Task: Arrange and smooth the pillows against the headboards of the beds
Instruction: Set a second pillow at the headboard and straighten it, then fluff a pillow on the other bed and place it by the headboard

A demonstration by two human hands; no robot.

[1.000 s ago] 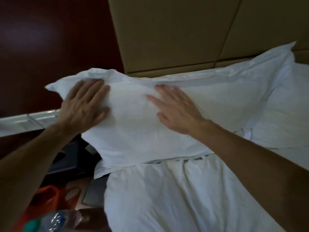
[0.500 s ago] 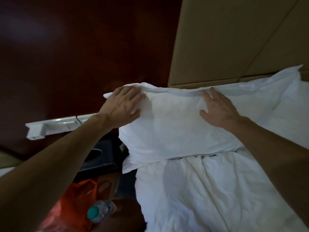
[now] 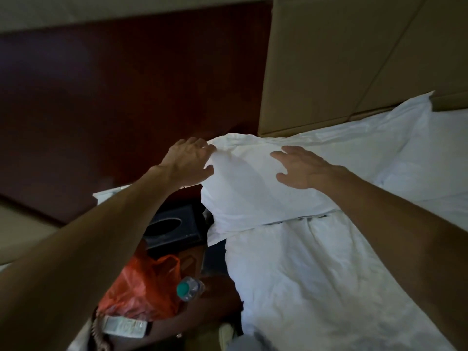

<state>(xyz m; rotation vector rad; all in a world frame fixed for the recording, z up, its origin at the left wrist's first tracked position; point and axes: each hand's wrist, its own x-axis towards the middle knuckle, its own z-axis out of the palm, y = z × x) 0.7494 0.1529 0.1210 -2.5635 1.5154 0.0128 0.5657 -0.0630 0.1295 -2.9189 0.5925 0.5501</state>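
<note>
Several things beside the bed: a black tissue box (image 3: 174, 225), an orange plastic bag (image 3: 141, 287), a clear bottle (image 3: 190, 290) with a green cap and a corded handset (image 3: 124, 328) are crowded left of the mattress, below the pillow's overhanging end.
Behind: a dark wood panel (image 3: 126, 97) is seen on the left, a tan padded headboard (image 3: 329, 59) on the right.
In the way: parts of the tissue box and the bag are hidden by the left forearm.
Pillow: the white pillow (image 3: 253, 196) is set at the head of the bed, its far edge against the headboard's foot, its near edge laid over the wrinkled duvet (image 3: 316, 274).
Long axis: it is run left to right along the headboard; the left end is pushed past the bed's edge, toward the dark panel.
Second pillow (image 3: 417, 158): placed just to the right, along the same line.
Left hand (image 3: 188, 163): held at the pillow's upper left corner, fingers nearly straight and released.
Right hand (image 3: 301, 168): laid flat on the pillow's top, fingers spread and released.
</note>
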